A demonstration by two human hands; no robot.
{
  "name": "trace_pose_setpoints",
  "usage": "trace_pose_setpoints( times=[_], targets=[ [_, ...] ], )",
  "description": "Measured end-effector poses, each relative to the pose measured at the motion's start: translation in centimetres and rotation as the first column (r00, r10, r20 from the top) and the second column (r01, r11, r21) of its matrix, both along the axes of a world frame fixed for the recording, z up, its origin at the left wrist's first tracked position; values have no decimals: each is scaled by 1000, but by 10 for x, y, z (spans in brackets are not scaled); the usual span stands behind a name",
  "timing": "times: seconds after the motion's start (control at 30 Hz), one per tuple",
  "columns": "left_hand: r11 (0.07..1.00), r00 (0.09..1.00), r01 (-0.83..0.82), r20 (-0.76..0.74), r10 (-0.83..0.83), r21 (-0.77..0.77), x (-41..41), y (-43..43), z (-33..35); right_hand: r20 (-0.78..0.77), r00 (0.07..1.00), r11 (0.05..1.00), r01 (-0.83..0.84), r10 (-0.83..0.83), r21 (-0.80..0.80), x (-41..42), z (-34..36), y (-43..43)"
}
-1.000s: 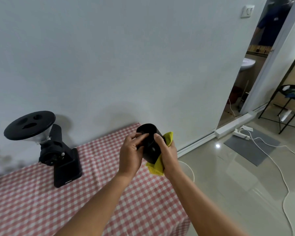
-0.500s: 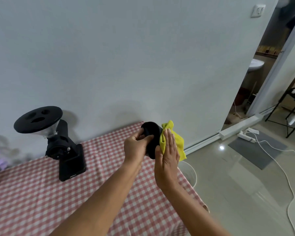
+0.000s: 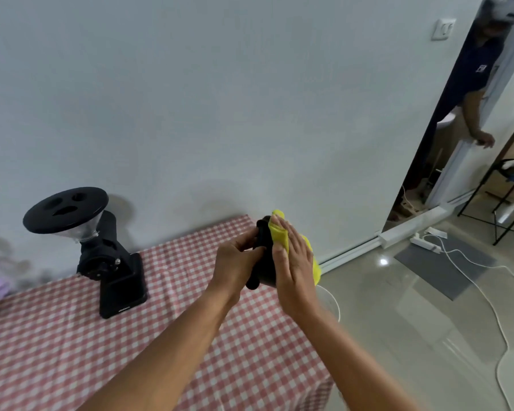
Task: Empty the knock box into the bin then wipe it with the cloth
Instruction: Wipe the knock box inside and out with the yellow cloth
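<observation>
Checked tablecloth below; left hand grips black knock box, right hand flat, pressing yellow cloth against its side.

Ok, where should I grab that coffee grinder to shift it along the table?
Probably take the coffee grinder by its black body, under the clear hopper, coming from the front since the wall is close behind. That part looks narrow enough to wrap; the wide lid overhangs and may lift off.
</observation>
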State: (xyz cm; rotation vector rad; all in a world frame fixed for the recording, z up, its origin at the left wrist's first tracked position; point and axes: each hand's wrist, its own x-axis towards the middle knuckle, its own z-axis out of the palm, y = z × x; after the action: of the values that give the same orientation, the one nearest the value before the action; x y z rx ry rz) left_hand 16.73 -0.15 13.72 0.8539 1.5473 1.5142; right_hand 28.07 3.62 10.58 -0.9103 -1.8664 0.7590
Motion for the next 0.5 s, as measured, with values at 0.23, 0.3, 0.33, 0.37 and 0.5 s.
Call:
trace_pose_setpoints(
  times=[0.23,0.3,0.33,0.37,0.5],
  targets=[
    [998,998,-58,32,57,21,-8,4,6,-120,992,994,11,-24,-106,3,-8,-6],
    [1000,1000,-4,-17,4,20,-6,2,6,-149,989,998,-6,-4,-65,1,-1,-6],
    [1000,999,15,-30,-14,24,-4,1,7,-170,985,999,2,-12,-53,0,3,-2],
    [999,999,27,-39,-25,32,-3,0,8,-202,979,998,10,-23,-67,-1,4,4],
    [999,999,-5,-41,7,52,-3,2,10,-274,955,964,38,-113,-265,0,-3,12]
  ],
)
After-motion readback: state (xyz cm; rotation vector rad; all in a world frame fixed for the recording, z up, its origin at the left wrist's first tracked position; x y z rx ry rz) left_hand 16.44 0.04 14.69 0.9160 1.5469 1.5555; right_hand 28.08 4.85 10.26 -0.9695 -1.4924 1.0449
